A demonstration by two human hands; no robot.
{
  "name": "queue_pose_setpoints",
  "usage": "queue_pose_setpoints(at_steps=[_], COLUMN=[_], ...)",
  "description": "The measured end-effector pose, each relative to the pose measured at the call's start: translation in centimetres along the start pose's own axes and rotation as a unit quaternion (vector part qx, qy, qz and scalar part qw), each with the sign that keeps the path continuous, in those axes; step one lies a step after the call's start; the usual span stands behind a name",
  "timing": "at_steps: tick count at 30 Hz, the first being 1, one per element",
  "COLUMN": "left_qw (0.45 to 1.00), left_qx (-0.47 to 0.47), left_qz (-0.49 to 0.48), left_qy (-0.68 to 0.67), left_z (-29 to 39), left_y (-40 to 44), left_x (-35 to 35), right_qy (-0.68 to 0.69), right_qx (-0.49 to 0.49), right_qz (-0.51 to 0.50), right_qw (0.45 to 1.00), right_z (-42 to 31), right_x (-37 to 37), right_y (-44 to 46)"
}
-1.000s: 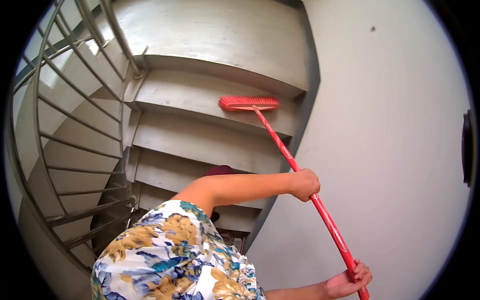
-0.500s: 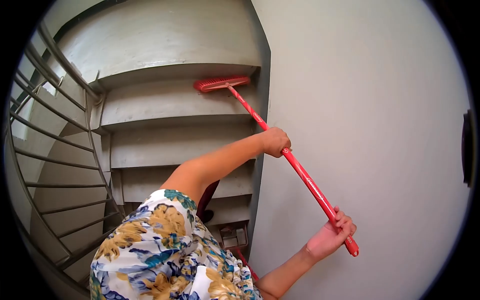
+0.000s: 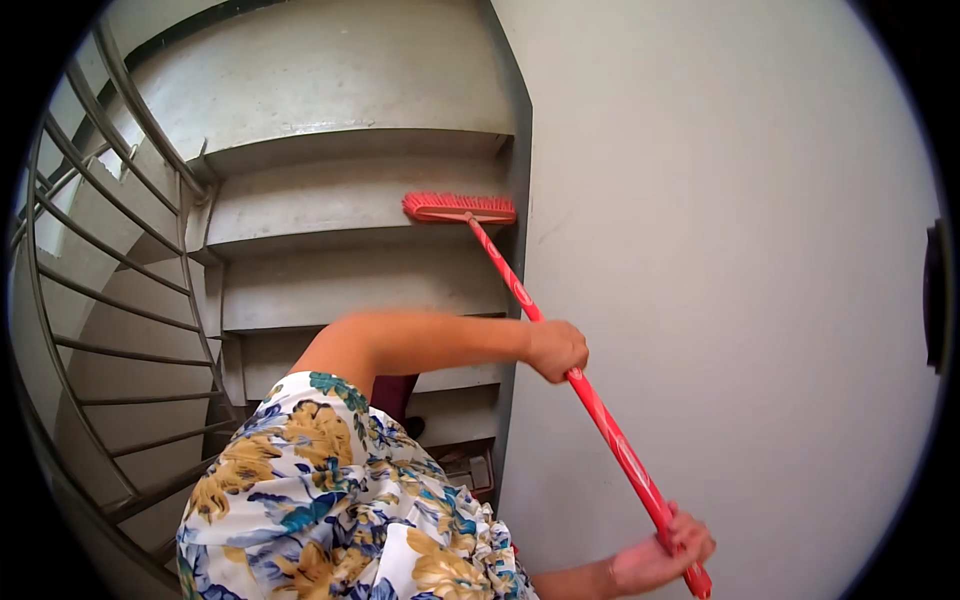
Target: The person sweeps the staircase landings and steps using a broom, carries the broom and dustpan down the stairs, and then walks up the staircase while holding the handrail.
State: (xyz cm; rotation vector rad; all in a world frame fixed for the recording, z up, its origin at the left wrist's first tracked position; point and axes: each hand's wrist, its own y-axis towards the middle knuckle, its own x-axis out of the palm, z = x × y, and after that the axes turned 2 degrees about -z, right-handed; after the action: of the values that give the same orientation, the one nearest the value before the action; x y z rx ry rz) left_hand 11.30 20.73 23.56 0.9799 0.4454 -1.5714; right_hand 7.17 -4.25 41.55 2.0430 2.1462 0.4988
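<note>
A red broom (image 3: 610, 430) slants from the stairs down toward the lower right. My left hand (image 3: 557, 350) is wrapped round the middle of its handle, with the arm reaching across from the left. Near the handle's end, my right hand (image 3: 665, 550) is closed round it, lower and further right. The broom head (image 3: 460, 208) lies at the front part of the upper stair tread (image 3: 300, 200), bristles toward the riser behind, its right end close to the wall.
A metal railing (image 3: 125, 350) curves down the left side. A pale wall (image 3: 720, 250) rises on the right. Above the steps is a wide landing (image 3: 330, 70). Lower down, a box-like container (image 3: 470, 468) is partly hidden behind the floral clothing (image 3: 310, 490).
Over the last half second, the broom head has moved from the back of the tread toward its front edge. Both hands have come down with the handle, still gripping it.
</note>
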Motion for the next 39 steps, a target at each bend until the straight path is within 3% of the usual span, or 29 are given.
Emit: queue_pose_setpoints(at_steps=[3, 5, 8, 10, 15, 17, 19, 21, 24, 28, 33, 35, 37, 38, 39], left_qw=[0.999, 0.997, 0.986, 0.983, 0.977, 0.985, 0.989, 0.992, 0.996, 0.987, 0.98, 0.96, 0.932, 0.915, 0.897], left_qx=[-0.017, -0.059, -0.142, -0.146, -0.199, -0.127, -0.113, -0.049, 0.0, -0.041, -0.135, -0.204, -0.279, -0.345, -0.363], left_qz=[-0.043, -0.035, 0.0, 0.049, 0.036, 0.1, 0.089, 0.12, 0.079, 0.089, 0.121, 0.179, 0.23, 0.208, 0.244], left_qy=[-0.001, 0.031, 0.083, 0.104, 0.074, 0.063, 0.026, 0.004, -0.049, -0.125, -0.078, -0.062, -0.008, 0.029, 0.061], left_z=[2.5, 1.3, -4.3, -8.8, -9.5, -6.7, -3.3, -0.5, 2.9, 6.6, 7.1, 5.7, 4.2, 3.9, 3.0], left_y=[-0.4, -1.2, -2.7, -4.2, -4.2, -3.9, -2.9, -1.9, -1.1, -3.7, -8.6, -10.7, -13.2, -14.2, -15.3], left_x=[-0.9, -1.7, -1.4, -0.3, 2.0, 4.0, 4.0, 3.4, 3.6, 4.5, 6.0, 5.9, 5.9, 4.7, 4.5], right_qy=[0.071, 0.036, 0.069, 0.098, 0.053, 0.015, 0.005, 0.009, 0.091, 0.141, 0.201, 0.233, 0.33, 0.196, 0.134], right_qx=[-0.034, -0.026, 0.023, 0.028, 0.06, 0.064, 0.035, 0.007, 0.025, -0.073, 0.004, 0.042, 0.119, 0.008, 0.016], right_qz=[0.073, -0.005, -0.012, -0.06, -0.028, 0.054, 0.046, 0.108, 0.127, -0.011, -0.098, -0.144, -0.354, -0.313, -0.277], right_qw=[0.994, 0.999, 0.997, 0.993, 0.996, 0.996, 0.998, 0.994, 0.987, 0.987, 0.975, 0.961, 0.867, 0.929, 0.951], right_z=[-0.8, 1.0, 6.1, 9.3, 8.3, 6.4, 4.4, 1.4, -1.0, -1.9, 0.1, 2.6, 8.2, 9.8, 10.5], right_x=[-1.3, -3.1, 1.1, 3.8, 6.1, 3.9, 1.3, 1.1, 0.1, -2.8, -2.4, -0.9, 1.3, 3.8, 6.7], right_y=[-0.5, -0.4, -0.1, -0.3, -1.4, -1.7, -1.5, -0.8, -0.1, 0.1, 1.8, 4.8, 7.5, 6.7, 6.2])
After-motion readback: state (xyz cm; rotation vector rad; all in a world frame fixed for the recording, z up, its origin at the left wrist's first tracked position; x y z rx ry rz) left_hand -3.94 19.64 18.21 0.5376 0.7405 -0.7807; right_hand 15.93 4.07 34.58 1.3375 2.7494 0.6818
